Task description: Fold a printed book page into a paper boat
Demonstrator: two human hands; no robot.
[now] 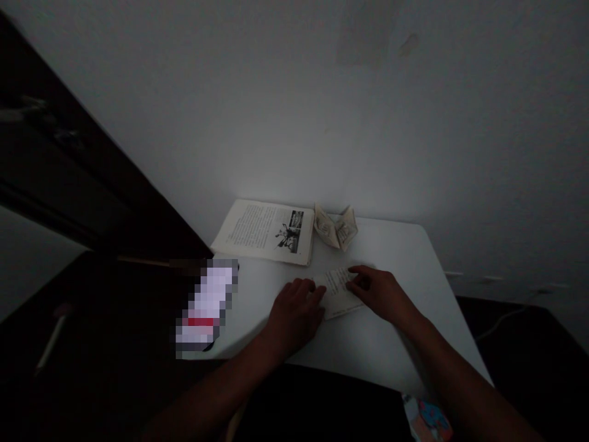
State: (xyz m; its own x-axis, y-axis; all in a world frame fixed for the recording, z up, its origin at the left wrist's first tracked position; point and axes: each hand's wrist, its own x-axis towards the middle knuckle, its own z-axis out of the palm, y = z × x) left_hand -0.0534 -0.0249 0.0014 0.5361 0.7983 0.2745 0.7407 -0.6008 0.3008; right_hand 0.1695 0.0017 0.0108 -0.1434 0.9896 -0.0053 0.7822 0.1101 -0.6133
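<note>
A printed sheet of paper (338, 293), apparently folded, lies on the white table in front of me. My left hand (297, 313) is at its left edge, fingers bent and closed, fingertips on the paper. At the right edge is my right hand (375, 291), its thumb and forefinger curled in a pinch on the paper. The exact grip of the fingertips is hard to make out in the dim light. Just beyond the sheet stands a folded paper figure (338, 228) with pointed, raised sides, made from printed paper.
An open book (267, 232) with text and pictures lies at the table's back left. A lit phone (208, 304), blurred out, is at the left edge of the white table (396, 242). The wall (276, 110) rises behind; a dark door (69, 135) is at the left.
</note>
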